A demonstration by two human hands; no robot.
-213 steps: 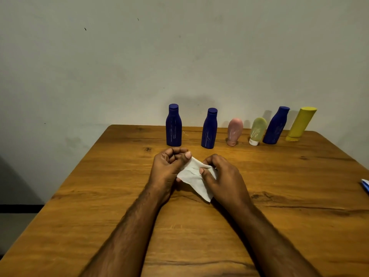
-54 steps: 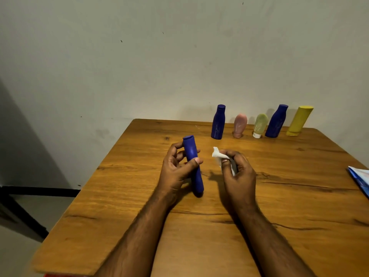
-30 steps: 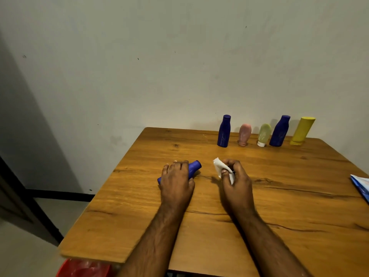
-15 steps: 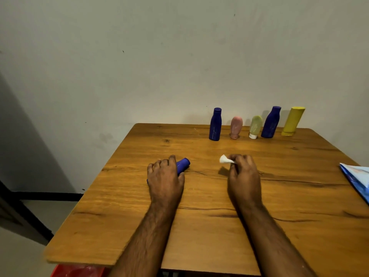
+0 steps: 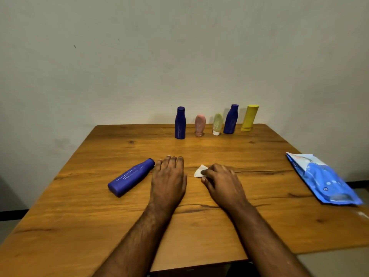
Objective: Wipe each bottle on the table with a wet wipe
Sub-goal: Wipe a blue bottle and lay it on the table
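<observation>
Wipe (image 5: 200, 171), white and crumpled, pinched under the curled fingers of the right hand (image 5: 221, 181), mostly hidden beneath them. Left hand (image 5: 168, 176) flat on the table (image 5: 259, 226), fingers straight and together, holding nothing. Blue bottle (image 5: 130, 177) lies on its side just beside the left fingertips; contact cannot be told. Five bottles upright at the far edge: blue (image 5: 180, 123), pink (image 5: 200, 125), green (image 5: 217, 124), blue (image 5: 231, 119), yellow (image 5: 249, 118). Glossy blue pack (image 5: 323, 179) at right. Wood grain tabletop.
</observation>
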